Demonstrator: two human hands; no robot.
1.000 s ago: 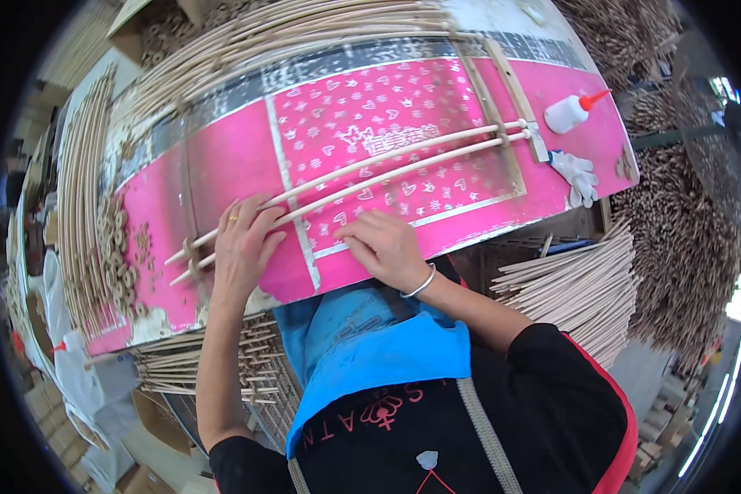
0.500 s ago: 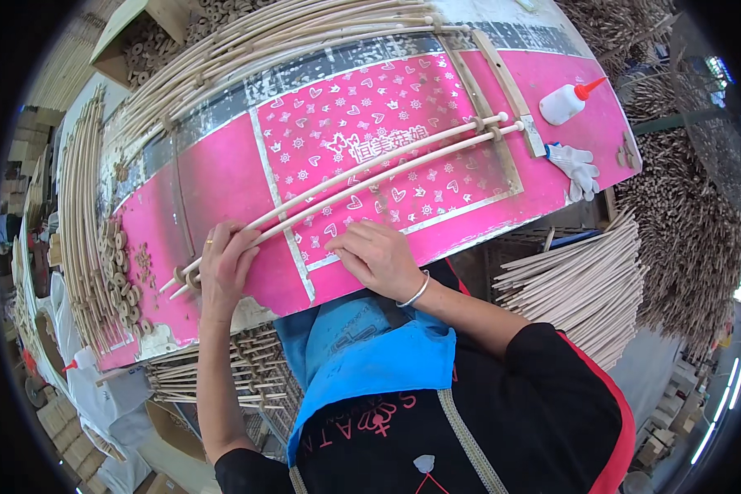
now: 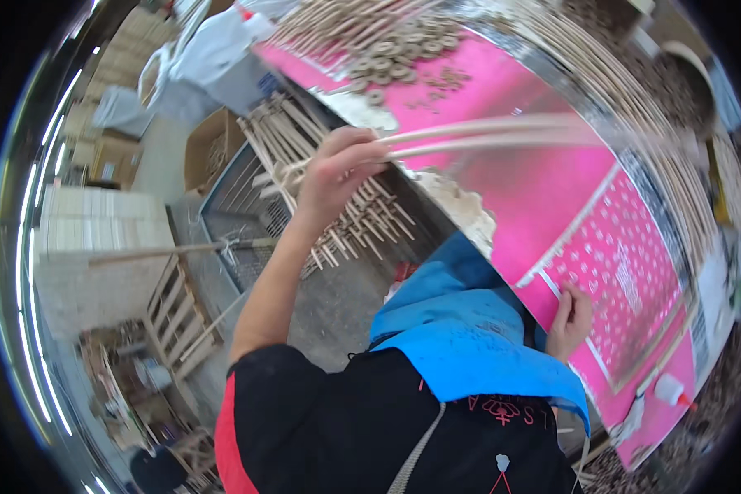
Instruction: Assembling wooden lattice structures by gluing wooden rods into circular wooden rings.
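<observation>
My left hand [image 3: 337, 173] is closed around a pair of pale wooden rods [image 3: 469, 146], gripping them near one end. The rods stretch rightward above the pink tabletop [image 3: 502, 214], and their far end is smeared by motion. Beneath this hand, a blue-grey crate [image 3: 214, 218] holds several stacked wooden rod pieces [image 3: 362, 218]. My right hand [image 3: 570, 321] rests at the near edge of the table, thumb and fingers a little apart, holding nothing visible. Wooden rings [image 3: 403, 58] are heaped on the table's far left part.
Long rods [image 3: 617, 66] line the table's far side. A white bottle with a red tip [image 3: 669, 389] and a white glove [image 3: 631, 420] lie at the right end. On the left stand a cardboard box [image 3: 210, 152], a wooden pallet [image 3: 177, 321] and stacked pale boards [image 3: 111, 239].
The view has swung left toward the crate. My left hand has lifted the two rods off the table and carried them left, over the crate. My right hand stays by the table edge.
</observation>
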